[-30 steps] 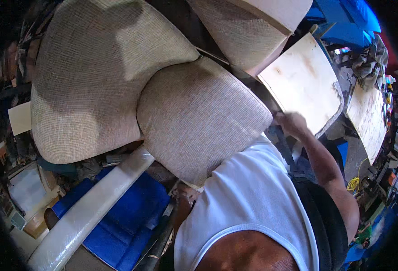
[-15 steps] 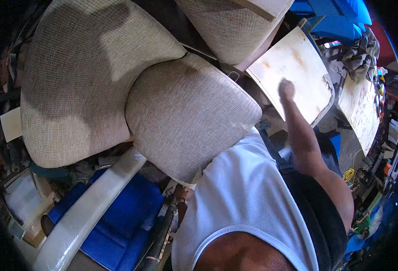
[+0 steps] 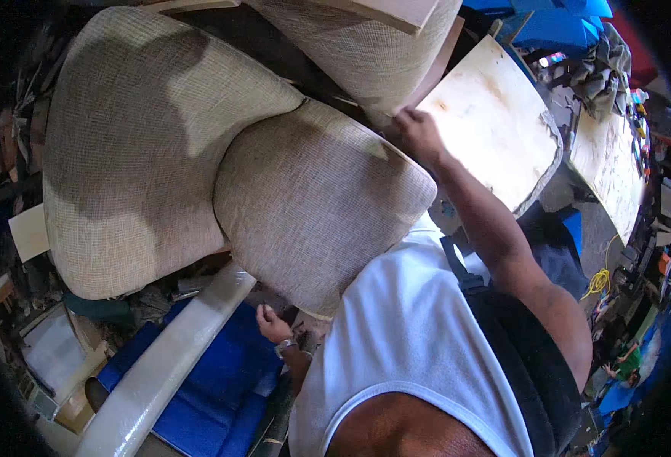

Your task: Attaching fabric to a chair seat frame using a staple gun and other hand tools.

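A rounded cushion [image 3: 320, 206] in grey-beige woven fabric lies in front of me, against a larger upholstered piece [image 3: 122, 167] in the same fabric. My right hand [image 3: 421, 135] is beyond the cushion's far right edge, beside a pale wooden board [image 3: 499, 122]. Its fingers are pinched together; whatever may be between them is too small to make out. Near the cushion's lower edge, my left hand [image 3: 274, 326] hovers over a blue padded seat [image 3: 217, 381]. The left fingers look loosely bent and apart, holding nothing visible.
A third upholstered piece [image 3: 373, 53] stands at the back. A long plastic-wrapped curved piece [image 3: 168, 365] slants across the lower left. Another pale board [image 3: 606, 167] is at the right, with a coiled yellow cord [image 3: 599, 282] below it. Crumpled cloth [image 3: 606, 72] lies near blue items [image 3: 552, 27].
My right hand has moved left from over the pale board to the cushion's far edge, its fingers now pinched. My left hand has come out from beside my shirt into view above the blue seat.
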`<state>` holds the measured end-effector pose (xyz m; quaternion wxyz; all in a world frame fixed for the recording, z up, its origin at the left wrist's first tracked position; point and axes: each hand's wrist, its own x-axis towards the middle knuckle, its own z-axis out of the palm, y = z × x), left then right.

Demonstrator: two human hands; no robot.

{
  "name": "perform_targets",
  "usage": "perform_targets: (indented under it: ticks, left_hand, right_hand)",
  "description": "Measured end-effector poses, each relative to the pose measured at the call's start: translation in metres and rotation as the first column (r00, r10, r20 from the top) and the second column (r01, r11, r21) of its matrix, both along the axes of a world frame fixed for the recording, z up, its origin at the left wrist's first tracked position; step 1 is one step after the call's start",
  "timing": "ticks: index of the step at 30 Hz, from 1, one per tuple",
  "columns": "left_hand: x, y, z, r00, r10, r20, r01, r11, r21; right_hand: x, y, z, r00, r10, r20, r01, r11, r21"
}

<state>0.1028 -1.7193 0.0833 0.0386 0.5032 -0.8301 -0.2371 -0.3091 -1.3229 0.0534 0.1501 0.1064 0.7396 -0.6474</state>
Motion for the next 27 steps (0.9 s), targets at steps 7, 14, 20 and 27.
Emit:
perform_targets:
  ticks: [7,14,20,27]
  left_hand:
    - [-0.105,-0.025,0.004,0.849,-0.381,-0.366,0.339,0.924,-0.175]
    - [-0.185,0.016,-0.033,0.696,-0.718,0.018,0.625,0.593,-0.507]
    - [-0.185,0.014,-0.034,0.708,-0.702,0.080,0.628,0.574,-0.526]
    - [-0.190,0.026,-0.032,0.733,-0.675,0.087,0.624,0.616,-0.480]
  right_hand:
    - [-0.030,0.017,0.017,0.995,-0.073,0.064,0.071,0.997,0.024]
    - [0.031,-0.063,-0.041,0.974,-0.190,-0.122,0.223,0.898,0.380]
    - [0.025,-0.061,-0.041,0.940,-0.309,-0.142,0.289,0.946,-0.150]
    - [0.004,-0.051,-0.006,0.983,-0.181,-0.014,0.180,0.983,-0.017]
